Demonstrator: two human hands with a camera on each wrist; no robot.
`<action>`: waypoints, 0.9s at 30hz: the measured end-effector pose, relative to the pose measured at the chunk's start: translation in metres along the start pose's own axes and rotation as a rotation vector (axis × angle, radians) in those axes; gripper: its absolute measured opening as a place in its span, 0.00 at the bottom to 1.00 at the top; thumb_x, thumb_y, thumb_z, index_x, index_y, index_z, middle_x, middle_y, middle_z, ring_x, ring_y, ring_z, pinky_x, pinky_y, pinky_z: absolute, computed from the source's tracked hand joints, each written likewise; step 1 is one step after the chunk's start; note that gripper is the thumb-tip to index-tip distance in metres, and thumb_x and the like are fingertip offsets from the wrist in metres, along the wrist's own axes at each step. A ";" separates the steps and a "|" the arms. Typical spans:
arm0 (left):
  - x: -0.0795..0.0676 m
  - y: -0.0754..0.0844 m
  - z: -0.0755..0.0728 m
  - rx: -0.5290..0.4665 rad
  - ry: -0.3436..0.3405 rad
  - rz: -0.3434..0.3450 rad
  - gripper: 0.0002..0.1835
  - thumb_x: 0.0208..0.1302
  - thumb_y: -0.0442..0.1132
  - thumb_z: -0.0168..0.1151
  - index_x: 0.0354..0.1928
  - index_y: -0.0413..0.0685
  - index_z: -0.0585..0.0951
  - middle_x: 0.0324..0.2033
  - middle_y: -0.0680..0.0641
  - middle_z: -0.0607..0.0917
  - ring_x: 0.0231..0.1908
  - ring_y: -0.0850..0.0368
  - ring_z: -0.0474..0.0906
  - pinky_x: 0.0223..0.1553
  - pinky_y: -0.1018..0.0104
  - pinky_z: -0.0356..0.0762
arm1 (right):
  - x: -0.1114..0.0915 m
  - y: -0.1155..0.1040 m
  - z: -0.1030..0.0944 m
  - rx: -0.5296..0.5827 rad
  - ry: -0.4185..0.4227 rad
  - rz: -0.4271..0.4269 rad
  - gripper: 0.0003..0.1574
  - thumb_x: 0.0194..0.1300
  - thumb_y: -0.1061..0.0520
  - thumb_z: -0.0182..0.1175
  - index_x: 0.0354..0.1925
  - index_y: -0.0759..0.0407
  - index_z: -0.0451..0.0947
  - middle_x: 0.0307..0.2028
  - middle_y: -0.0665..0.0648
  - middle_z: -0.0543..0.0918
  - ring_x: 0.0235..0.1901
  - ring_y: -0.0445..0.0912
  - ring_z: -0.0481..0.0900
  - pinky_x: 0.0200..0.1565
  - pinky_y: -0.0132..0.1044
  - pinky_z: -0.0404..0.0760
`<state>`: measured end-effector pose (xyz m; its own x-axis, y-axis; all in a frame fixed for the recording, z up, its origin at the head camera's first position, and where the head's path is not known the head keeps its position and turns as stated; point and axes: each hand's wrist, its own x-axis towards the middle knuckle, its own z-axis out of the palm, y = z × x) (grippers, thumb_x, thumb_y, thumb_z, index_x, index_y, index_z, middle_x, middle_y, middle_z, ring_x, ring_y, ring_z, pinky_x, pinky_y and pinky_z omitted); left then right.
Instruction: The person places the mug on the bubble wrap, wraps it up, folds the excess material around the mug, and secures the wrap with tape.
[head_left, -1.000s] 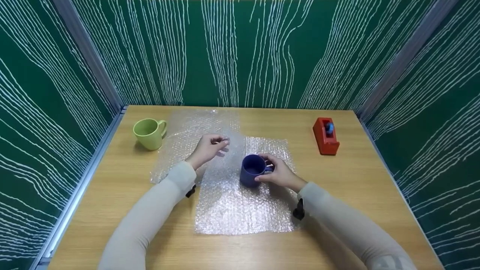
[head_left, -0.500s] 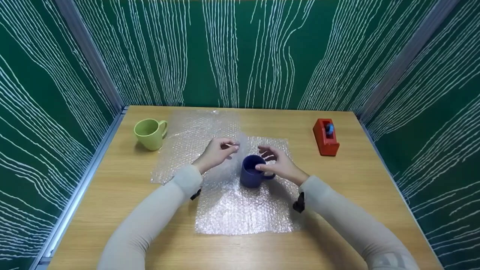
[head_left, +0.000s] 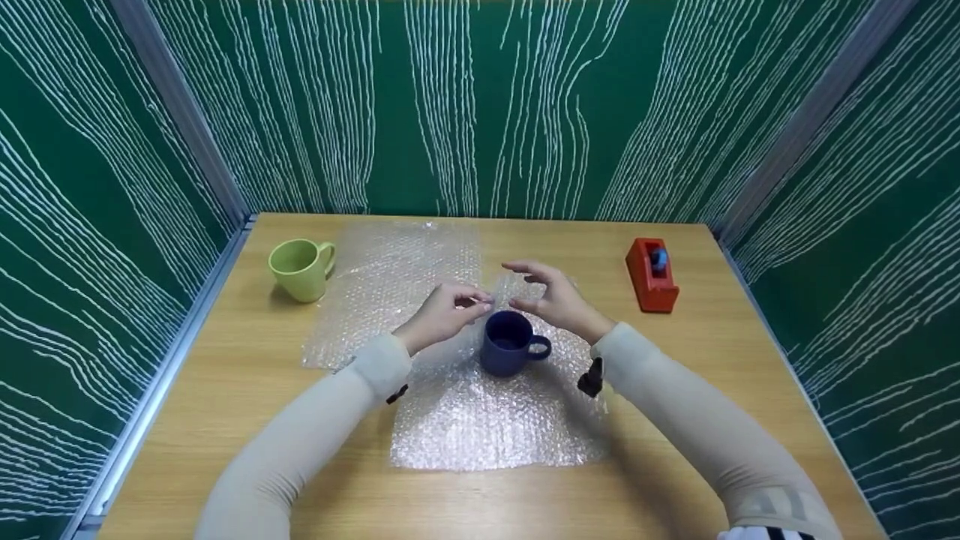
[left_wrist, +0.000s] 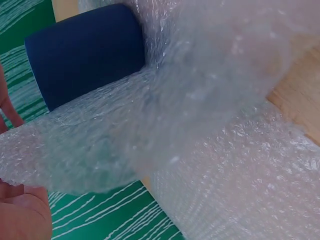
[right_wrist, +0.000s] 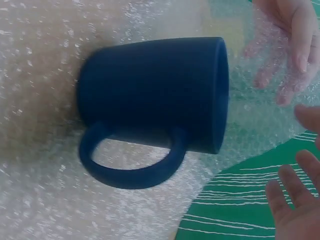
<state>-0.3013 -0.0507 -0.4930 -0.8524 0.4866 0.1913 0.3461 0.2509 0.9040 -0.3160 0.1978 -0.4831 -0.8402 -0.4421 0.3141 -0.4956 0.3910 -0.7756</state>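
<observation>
A dark blue mug [head_left: 504,355] stands upright on a sheet of bubble wrap [head_left: 487,439], its handle toward the right. My left hand [head_left: 448,315] pinches the lifted edge of that bubble wrap just left of the mug's rim; in the left wrist view the raised wrap [left_wrist: 100,145] runs from the fingers along the mug's side. Above and right of the mug, my right hand [head_left: 556,300] is apart from it, fingers spread and holding nothing. The right wrist view shows the mug [right_wrist: 150,95] side-on, with the right fingers [right_wrist: 295,192] beyond its rim.
A light green mug [head_left: 300,274] stands at the back left. Another bubble wrap sheet [head_left: 397,259] lies flat behind my left hand. At the back right is a red tape dispenser [head_left: 652,276]. Green panels [head_left: 525,112] with white lines enclose the table [head_left: 697,390].
My right hand has let go of the blue mug and risen up and away from it. My left hand has moved right with the wrap edge, closer to the mug.
</observation>
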 end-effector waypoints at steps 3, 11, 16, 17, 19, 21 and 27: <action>0.000 0.000 0.002 0.025 -0.005 0.001 0.12 0.75 0.32 0.66 0.53 0.32 0.90 0.53 0.34 0.92 0.47 0.45 0.88 0.41 0.76 0.82 | 0.004 -0.002 0.001 -0.030 -0.044 -0.026 0.35 0.63 0.72 0.73 0.68 0.68 0.79 0.69 0.69 0.82 0.71 0.67 0.77 0.75 0.65 0.73; -0.003 0.000 0.003 0.034 -0.052 0.006 0.12 0.75 0.33 0.67 0.53 0.32 0.89 0.52 0.34 0.92 0.52 0.40 0.88 0.57 0.56 0.87 | 0.007 -0.005 0.004 -0.110 -0.051 -0.061 0.18 0.64 0.69 0.73 0.53 0.66 0.87 0.60 0.68 0.88 0.69 0.66 0.81 0.73 0.68 0.73; -0.009 -0.002 -0.001 0.073 -0.091 -0.016 0.15 0.69 0.31 0.73 0.55 0.33 0.88 0.53 0.35 0.91 0.52 0.40 0.87 0.55 0.59 0.87 | 0.006 -0.004 0.002 -0.161 -0.017 -0.011 0.08 0.64 0.64 0.76 0.43 0.59 0.91 0.54 0.62 0.93 0.65 0.62 0.86 0.67 0.66 0.78; -0.010 -0.003 -0.002 0.094 -0.098 -0.011 0.16 0.67 0.30 0.74 0.55 0.33 0.88 0.51 0.36 0.91 0.51 0.41 0.87 0.52 0.62 0.86 | 0.005 -0.003 0.002 -0.150 -0.017 -0.015 0.07 0.64 0.65 0.76 0.41 0.60 0.90 0.53 0.63 0.93 0.64 0.62 0.86 0.67 0.64 0.80; -0.012 -0.005 -0.002 0.137 -0.106 0.007 0.17 0.63 0.29 0.75 0.54 0.32 0.87 0.47 0.37 0.91 0.46 0.44 0.86 0.47 0.68 0.83 | 0.004 -0.001 0.000 -0.123 -0.014 -0.037 0.04 0.63 0.67 0.76 0.38 0.64 0.90 0.50 0.66 0.93 0.62 0.64 0.87 0.68 0.63 0.81; -0.014 -0.006 -0.003 0.175 -0.109 0.028 0.16 0.61 0.27 0.75 0.52 0.32 0.87 0.42 0.39 0.89 0.40 0.50 0.84 0.43 0.71 0.79 | 0.002 0.001 -0.002 -0.097 -0.015 -0.062 0.03 0.63 0.69 0.75 0.36 0.67 0.89 0.48 0.69 0.92 0.59 0.66 0.88 0.67 0.62 0.82; -0.021 -0.005 -0.001 0.228 -0.077 0.075 0.11 0.59 0.23 0.69 0.45 0.33 0.88 0.36 0.43 0.87 0.35 0.61 0.78 0.39 0.73 0.77 | -0.007 0.006 -0.007 -0.077 -0.026 -0.104 0.02 0.62 0.71 0.75 0.34 0.68 0.90 0.39 0.67 0.94 0.43 0.60 0.92 0.53 0.45 0.90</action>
<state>-0.2852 -0.0629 -0.5009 -0.7918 0.5711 0.2167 0.4938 0.3897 0.7774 -0.3149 0.2087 -0.4865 -0.7777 -0.5042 0.3753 -0.5961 0.4024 -0.6948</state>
